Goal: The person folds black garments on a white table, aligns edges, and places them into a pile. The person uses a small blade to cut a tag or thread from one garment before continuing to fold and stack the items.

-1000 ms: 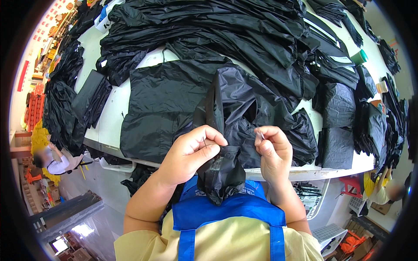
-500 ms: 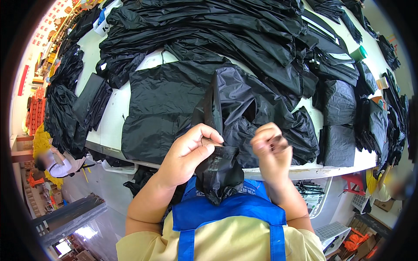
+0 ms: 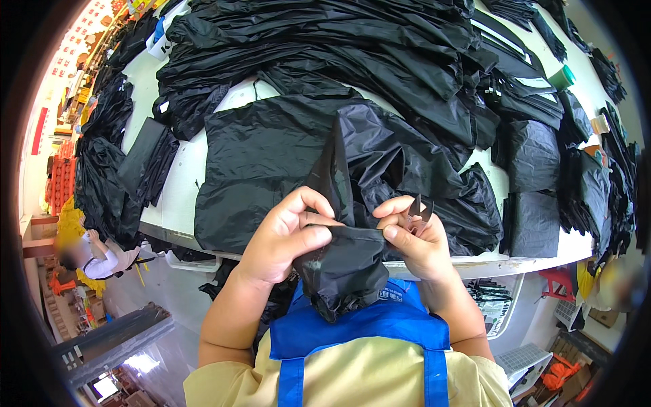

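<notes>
My left hand (image 3: 286,239) pinches the hemmed edge of a black garment (image 3: 347,263) of thin, shiny fabric, between thumb and fingers. Thumb and forefinger of my right hand (image 3: 422,245) grip the same edge a short way to the right, so it is held across between both hands. Tucked in the right hand's other fingers are small dark thread snips (image 3: 426,213), blades pointing up and away from me. Below the edge the cloth hangs toward my blue apron (image 3: 352,332). Beyond my hands the garment's crumpled remainder spreads over the white table (image 3: 180,183).
A long heap of black garments (image 3: 325,54) covers the table's far side. Folded black stacks (image 3: 532,224) lie at right, near a green-rimmed roll (image 3: 561,78). More black cloth (image 3: 108,169) drapes at left. Another person (image 3: 95,258) sits beyond the left edge.
My right hand has come down and left from beside the garment and now grips its edge. The left hand keeps its pinch, and the edge is spread wider.
</notes>
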The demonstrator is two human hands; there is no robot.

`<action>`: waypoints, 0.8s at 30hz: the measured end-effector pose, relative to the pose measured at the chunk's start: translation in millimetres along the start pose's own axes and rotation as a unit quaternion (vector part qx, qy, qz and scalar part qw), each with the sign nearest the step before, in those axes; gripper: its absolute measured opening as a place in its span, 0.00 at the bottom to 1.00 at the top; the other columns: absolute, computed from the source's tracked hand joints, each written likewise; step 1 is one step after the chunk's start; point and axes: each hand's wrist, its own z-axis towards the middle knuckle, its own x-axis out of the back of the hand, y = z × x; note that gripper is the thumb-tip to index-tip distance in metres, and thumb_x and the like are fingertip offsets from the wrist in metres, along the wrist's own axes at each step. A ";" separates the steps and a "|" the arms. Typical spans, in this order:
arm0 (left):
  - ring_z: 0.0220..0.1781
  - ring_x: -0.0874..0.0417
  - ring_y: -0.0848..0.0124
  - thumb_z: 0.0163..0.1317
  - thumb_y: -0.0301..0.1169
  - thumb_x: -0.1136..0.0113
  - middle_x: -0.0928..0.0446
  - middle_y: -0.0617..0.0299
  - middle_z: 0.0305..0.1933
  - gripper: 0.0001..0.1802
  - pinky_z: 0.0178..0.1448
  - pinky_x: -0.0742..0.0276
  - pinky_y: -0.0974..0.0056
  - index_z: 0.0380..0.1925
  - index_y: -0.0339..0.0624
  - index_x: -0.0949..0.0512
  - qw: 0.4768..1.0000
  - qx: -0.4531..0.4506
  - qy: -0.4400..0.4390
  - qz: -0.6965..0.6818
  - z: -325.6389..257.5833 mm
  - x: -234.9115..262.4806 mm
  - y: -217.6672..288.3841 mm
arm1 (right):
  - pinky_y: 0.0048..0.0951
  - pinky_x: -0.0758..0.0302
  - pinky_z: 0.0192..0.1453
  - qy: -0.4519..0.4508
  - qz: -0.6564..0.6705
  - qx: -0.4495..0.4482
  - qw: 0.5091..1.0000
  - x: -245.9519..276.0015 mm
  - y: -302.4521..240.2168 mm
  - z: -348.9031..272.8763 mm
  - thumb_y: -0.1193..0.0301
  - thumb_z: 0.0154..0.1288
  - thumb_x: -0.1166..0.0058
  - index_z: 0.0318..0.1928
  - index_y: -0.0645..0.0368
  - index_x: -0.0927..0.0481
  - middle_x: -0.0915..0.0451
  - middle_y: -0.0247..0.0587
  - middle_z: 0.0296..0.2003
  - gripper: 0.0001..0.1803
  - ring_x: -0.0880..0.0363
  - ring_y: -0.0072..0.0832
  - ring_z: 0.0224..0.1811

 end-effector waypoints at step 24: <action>0.42 0.21 0.77 0.44 0.22 0.30 0.22 0.65 0.37 0.16 0.53 0.29 0.71 0.35 0.39 0.23 0.978 -0.036 0.001 0.204 -0.7 -8.3 7.8 | 0.28 0.25 0.40 0.066 -0.383 0.108 0.915 -21.8 -25.0 -10.4 0.81 0.51 0.35 0.37 0.60 0.18 0.23 0.42 0.39 0.11 0.22 0.30 0.40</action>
